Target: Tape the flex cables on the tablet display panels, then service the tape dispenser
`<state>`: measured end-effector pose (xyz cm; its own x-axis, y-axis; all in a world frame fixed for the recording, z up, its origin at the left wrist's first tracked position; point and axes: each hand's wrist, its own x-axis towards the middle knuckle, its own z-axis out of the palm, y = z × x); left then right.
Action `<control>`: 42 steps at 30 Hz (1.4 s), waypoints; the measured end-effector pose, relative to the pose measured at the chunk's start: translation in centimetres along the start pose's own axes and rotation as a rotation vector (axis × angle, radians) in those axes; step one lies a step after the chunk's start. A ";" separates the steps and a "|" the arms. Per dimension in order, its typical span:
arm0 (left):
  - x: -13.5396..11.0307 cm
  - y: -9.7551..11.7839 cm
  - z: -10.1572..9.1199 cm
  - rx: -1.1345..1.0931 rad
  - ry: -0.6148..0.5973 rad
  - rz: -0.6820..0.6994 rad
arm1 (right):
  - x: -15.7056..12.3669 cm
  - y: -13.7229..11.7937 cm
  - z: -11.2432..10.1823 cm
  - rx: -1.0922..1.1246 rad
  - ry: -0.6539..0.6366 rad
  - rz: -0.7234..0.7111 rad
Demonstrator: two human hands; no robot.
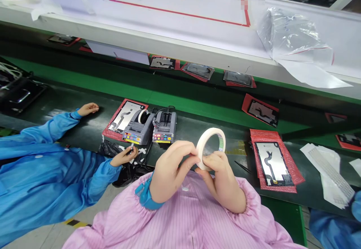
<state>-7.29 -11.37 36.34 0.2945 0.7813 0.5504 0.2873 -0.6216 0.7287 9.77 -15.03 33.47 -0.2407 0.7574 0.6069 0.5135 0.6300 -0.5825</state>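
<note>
A cream roll of masking tape (200,147) is held upright in front of my pink striped smock. My right hand (222,175) grips its lower edge between thumb and fingers. From the left, my left hand (175,168), with a blue band at the wrist, pinches at the roll's side; whether a loose tape end is between those fingertips is too small to tell. Beyond the roll lies the dark green bench. To the right of my right hand are black tweezers (242,167) and a flat panel with a black ribbon cable (272,163) on red bubble wrap (258,136).
Two grey tape dispensers (138,126) stand left of my hands, beside another panel (124,118). A co-worker in blue (50,158) works there; another blue sleeve (332,222) is at lower right. White strips (324,170) lie right. A raised white shelf (169,23) holds plastic bags (296,34).
</note>
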 end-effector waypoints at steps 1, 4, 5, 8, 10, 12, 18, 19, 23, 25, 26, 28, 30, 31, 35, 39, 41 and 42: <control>0.1 -0.1 0.1 -0.006 -0.007 -0.017 | 0.0 0.0 0.1 -0.001 -0.001 0.004; 0.1 -0.4 0.4 -0.027 -0.015 -0.042 | 0.0 0.1 0.3 -0.012 0.016 0.031; 0.0 -0.6 0.5 -0.038 -0.019 -0.039 | 0.0 0.2 0.4 -0.017 0.023 0.040; -0.3 -1.0 1.2 -0.072 -0.014 -0.019 | 0.0 0.3 0.6 -0.038 0.044 0.059; -0.6 -1.3 1.5 -0.126 0.041 -0.019 | 0.2 0.4 0.5 -0.055 0.052 0.055; -0.9 -1.6 1.6 -0.184 0.094 -0.043 | 0.4 0.4 0.5 -0.074 0.062 0.038; -0.6 -1.5 0.8 -0.047 0.053 -0.022 | 0.6 0.2 0.4 -0.076 0.059 0.001; -0.5 -1.5 0.6 -0.023 0.051 -0.003 | 0.5 0.2 0.4 -0.068 0.054 0.009; 0.1 -1.5 0.0 -0.002 -0.011 0.008 | 0.4 0.2 0.2 -0.054 0.015 0.014; 0.3 -1.5 -0.3 -0.020 -0.062 -0.027 | 0.4 0.3 0.2 -0.057 0.002 0.018; 0.3 -1.5 -0.4 -0.030 -0.090 -0.045 | 0.4 0.4 0.2 -0.060 0.003 0.021; 0.3 -1.4 -0.5 -0.046 -0.142 -0.062 | 0.4 0.4 0.2 -0.063 0.018 0.030; 0.1 -1.4 -0.5 -0.065 -0.160 -0.053 | 0.3 0.4 0.2 -0.056 0.041 0.036; 0.0 -1.4 -0.4 -0.084 -0.139 -0.048 | 0.2 0.4 0.2 -0.047 0.047 0.042; -0.6 -1.7 -0.2 -0.132 0.013 -0.032 | -0.2 0.5 0.3 -0.019 0.050 0.061; -0.7 -1.7 -0.4 0.062 0.011 0.036 | -0.4 0.6 0.4 -0.018 0.047 0.076; -0.6 -1.6 -0.4 0.128 0.025 0.082 | -0.3 0.6 0.4 -0.025 0.046 0.079; -0.6 -1.5 -0.4 0.142 0.036 0.102 | -0.3 0.6 0.3 -0.029 0.042 0.078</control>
<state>-8.22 -10.84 35.06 0.2962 0.7138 0.6347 0.3842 -0.6974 0.6050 9.86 -14.85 32.75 -0.1644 0.7955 0.5833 0.5528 0.5640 -0.6134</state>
